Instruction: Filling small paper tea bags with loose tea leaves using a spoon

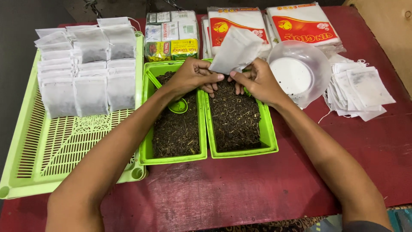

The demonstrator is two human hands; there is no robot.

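Both hands, left [193, 77] and right [256, 81], pinching one white paper filter bag [236, 50] above two green plastic trays of dark loose tea [235, 116]; green scoop [177, 104] lying in left tray.

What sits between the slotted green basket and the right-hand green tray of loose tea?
In the head view, the left green tray of loose tea lies between the slotted basket and the right tray, a green scoop lying in it.

White paper filter bag [235, 50] — tilted, pinched over rt tea tray [269, 133]
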